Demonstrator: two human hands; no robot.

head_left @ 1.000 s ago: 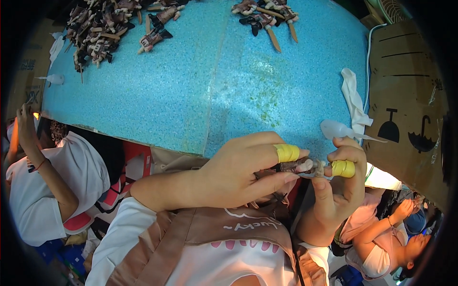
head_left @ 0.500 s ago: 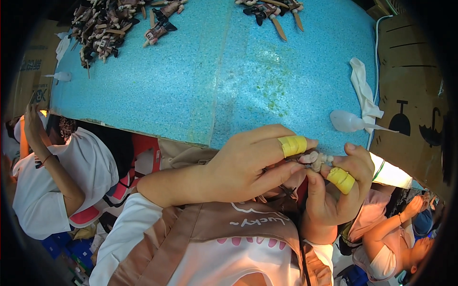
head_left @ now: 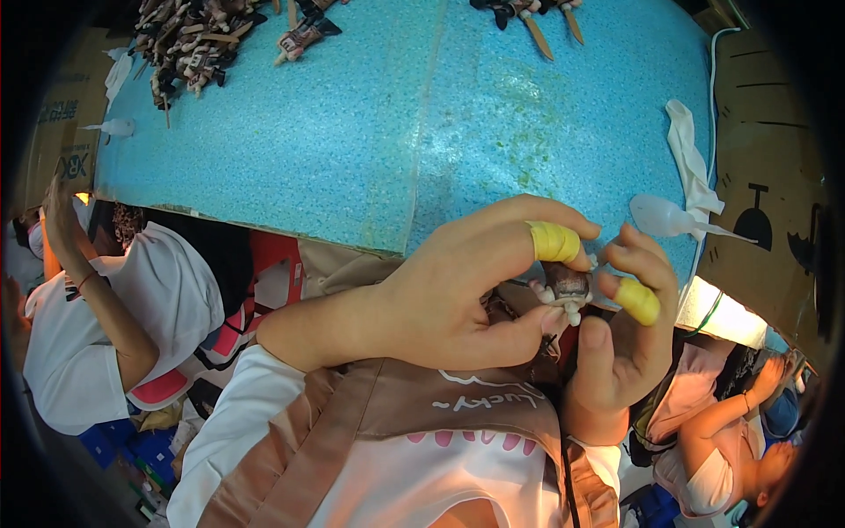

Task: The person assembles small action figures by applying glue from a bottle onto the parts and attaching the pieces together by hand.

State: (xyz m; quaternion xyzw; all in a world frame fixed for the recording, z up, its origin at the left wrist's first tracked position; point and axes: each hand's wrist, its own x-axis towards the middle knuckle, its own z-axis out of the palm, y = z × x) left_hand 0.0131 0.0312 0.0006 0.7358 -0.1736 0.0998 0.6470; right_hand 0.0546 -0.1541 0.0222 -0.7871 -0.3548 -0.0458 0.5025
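Holds a small moulded figure [head_left: 569,282], dark brown and cream with rounded knobs, in a narrow grip between thumb and index finger of the left hand [head_left: 458,295], near the closest edge of the glossy, speckled blue worktop [head_left: 299,132]. Curls the right hand [head_left: 632,348] just beside it, thumb and fingertips parted; cannot tell if touching. Wears smooth yellow tape [head_left: 554,241] round one finger of each hand. Faces a translucent, round-bellied bottle [head_left: 658,216] with a thin nozzle, a crumpled white cloth strip [head_left: 689,158] and, far left, a jumbled heap of brown figures [head_left: 189,48]

Left hand [head_left: 480,295] pinching, right hand [head_left: 629,339] half-curled beside it, left forearm [head_left: 326,324] angled inward
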